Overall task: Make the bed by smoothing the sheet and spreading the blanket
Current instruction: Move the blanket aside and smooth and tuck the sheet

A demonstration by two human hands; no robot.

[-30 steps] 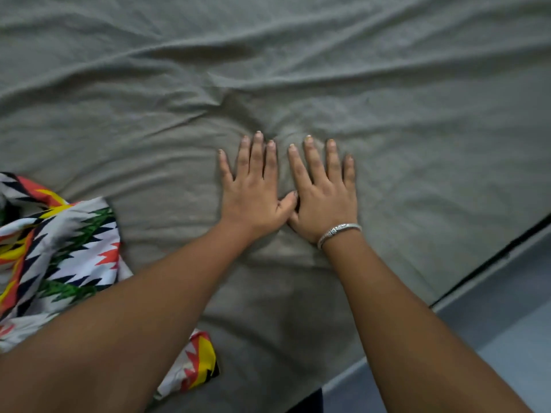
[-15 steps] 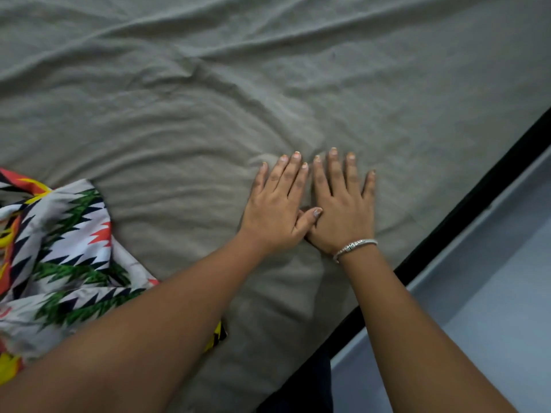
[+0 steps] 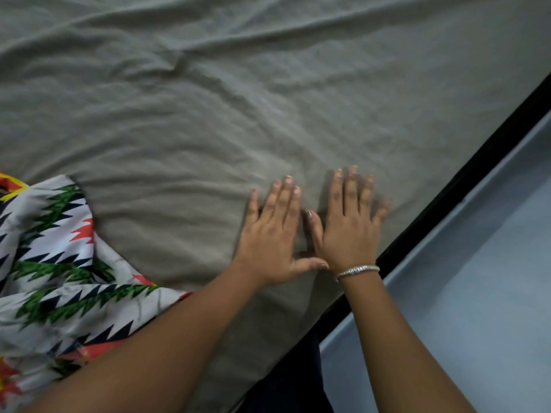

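Grey-green sheet [image 3: 208,114] covers the bed, ridged in long creases across the far part and flatter close in. Both hands press flat on it near the right edge. The left hand [image 3: 269,236] has straight fingers held together, thumb out; the right hand [image 3: 348,231] is spread wide. Neither grips anything.

The danger, I'd say, is the push itself: press too hard toward the black bed frame [image 3: 447,198] and the slack could slide over the edge toward the floor [image 3: 477,293] or bunch into a new fold. The bracelet [image 3: 357,270] on the right wrist might catch the cloth.

The zigzag-patterned blanket [image 3: 59,263] lies bunched on the sheet at the left, likely pinning creases beneath it.
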